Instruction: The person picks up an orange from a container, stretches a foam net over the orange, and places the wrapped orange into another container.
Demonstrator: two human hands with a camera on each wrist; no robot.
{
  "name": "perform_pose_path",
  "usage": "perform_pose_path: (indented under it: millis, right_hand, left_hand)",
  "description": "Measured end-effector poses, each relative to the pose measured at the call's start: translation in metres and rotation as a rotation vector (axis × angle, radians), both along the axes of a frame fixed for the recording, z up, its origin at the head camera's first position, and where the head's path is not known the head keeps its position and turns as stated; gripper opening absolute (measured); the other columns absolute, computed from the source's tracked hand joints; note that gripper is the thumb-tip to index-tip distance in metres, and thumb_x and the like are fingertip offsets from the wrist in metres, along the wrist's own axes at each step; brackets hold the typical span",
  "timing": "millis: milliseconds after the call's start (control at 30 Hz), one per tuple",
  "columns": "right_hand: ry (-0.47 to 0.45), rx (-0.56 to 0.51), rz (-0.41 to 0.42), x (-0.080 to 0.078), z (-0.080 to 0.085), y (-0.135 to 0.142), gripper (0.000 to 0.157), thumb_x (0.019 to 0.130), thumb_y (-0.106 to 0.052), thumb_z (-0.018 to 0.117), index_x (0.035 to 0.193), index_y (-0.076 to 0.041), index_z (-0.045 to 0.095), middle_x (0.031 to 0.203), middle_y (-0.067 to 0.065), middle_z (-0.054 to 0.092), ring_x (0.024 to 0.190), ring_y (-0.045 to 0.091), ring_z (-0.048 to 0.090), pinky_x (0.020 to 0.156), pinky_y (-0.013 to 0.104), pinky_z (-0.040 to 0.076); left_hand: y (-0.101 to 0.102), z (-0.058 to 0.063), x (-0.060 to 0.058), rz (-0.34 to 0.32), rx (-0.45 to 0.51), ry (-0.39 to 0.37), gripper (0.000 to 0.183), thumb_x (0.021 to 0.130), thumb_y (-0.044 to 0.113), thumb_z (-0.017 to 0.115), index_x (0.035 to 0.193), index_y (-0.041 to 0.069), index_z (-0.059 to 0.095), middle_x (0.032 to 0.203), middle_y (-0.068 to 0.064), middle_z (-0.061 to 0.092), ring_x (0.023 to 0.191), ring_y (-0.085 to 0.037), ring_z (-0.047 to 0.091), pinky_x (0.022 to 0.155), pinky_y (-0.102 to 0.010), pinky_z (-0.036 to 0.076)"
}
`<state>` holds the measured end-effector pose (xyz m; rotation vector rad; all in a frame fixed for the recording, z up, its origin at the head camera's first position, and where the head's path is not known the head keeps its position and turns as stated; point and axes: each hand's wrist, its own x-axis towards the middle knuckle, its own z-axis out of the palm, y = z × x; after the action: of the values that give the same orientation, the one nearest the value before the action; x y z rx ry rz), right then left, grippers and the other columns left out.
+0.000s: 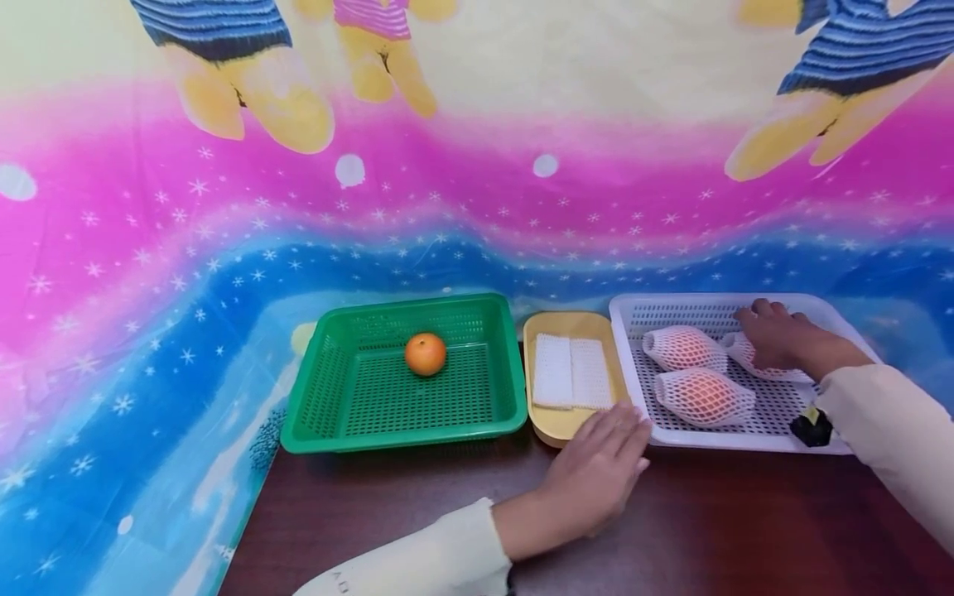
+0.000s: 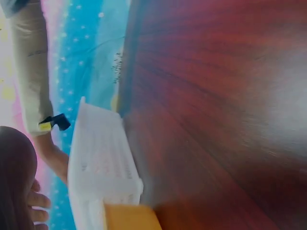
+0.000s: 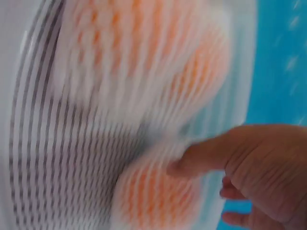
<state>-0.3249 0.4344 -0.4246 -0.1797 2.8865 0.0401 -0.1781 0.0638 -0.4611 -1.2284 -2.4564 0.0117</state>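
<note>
My right hand (image 1: 782, 335) reaches into the white basket (image 1: 629, 372), over an orange fruit in a white foam net (image 1: 793, 374). In the right wrist view, the thumb (image 3: 192, 163) lies against this netted fruit (image 3: 158, 196), while the other fingers stand apart from it. Two more netted fruits, one at the back (image 1: 684, 348) and one in front (image 1: 704, 397), lie to its left. My left hand (image 1: 596, 476), fingers extended, is near the front of the yellow tray (image 1: 555, 426) and the white basket's corner. Flat white foam nets (image 1: 553, 372) lie in the tray.
On the left, a green basket (image 1: 402, 434) holds one bare orange (image 1: 426, 354). The containers stand side by side on a dark wooden table (image 1: 417, 497) against a patterned cloth backdrop (image 1: 447, 182). A black tag-like piece (image 1: 811, 426) hangs by the right sleeve.
</note>
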Motion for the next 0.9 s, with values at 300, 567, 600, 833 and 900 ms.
perform_pose_path:
  millis: [300,567,600,833,900]
  right_hand:
    - [0.202,-0.215,0.151,0.025,0.043,-0.119,0.064,0.097,-0.018,0.064,0.147,0.009,0.036,0.146,0.037,0.044,0.127,0.055,0.050,0.096,0.067,0.049]
    - [0.204,-0.584,0.352,0.033,0.054,-0.239,0.045,0.098,-0.019,0.067,0.135,0.000,0.053,0.126,0.017,0.063,0.113,0.032,0.065,0.094,0.048,0.057]
    - [0.193,-0.614,0.373,0.031,0.054,-0.254,0.044,0.097,-0.019,0.068,0.134,0.001,0.053,0.124,0.017,0.063,0.113,0.032,0.064,0.095,0.047,0.056]
    - [0.046,-0.587,0.407,-0.010,0.046,-0.360,0.067,0.096,-0.033,0.073,0.148,-0.002,0.042,0.146,0.017,0.050,0.132,0.031,0.052,0.110,0.046,0.047]
    - [0.009,-0.543,0.399,-0.026,0.039,-0.384,0.071,0.097,-0.034,0.071,0.151,-0.001,0.039,0.153,0.018,0.045,0.139,0.032,0.048,0.115,0.046,0.044]
  left_hand:
    - [-0.104,0.006,0.010,0.191,0.263,0.017,0.039,0.101,0.023,0.060,0.136,0.006,0.059,0.140,-0.015,0.061,0.136,-0.032,0.055,0.115,-0.048,0.044]
    - [-0.207,0.004,0.009,0.453,0.320,-0.050,0.052,0.095,0.010,0.068,0.142,-0.002,0.052,0.143,-0.028,0.054,0.139,-0.045,0.048,0.111,-0.065,0.040]
    - [-0.219,0.005,0.010,0.492,0.319,-0.090,0.053,0.096,0.009,0.067,0.144,-0.002,0.050,0.145,-0.029,0.052,0.141,-0.047,0.045,0.112,-0.067,0.037]
    - [-0.280,0.013,0.010,0.640,0.270,-0.278,0.054,0.101,0.007,0.061,0.152,0.002,0.046,0.151,-0.031,0.048,0.146,-0.049,0.038,0.114,-0.073,0.029]
    - [-0.290,0.012,0.009,0.623,0.266,-0.279,0.052,0.100,0.004,0.062,0.150,0.003,0.050,0.147,-0.030,0.053,0.143,-0.048,0.043,0.112,-0.073,0.031]
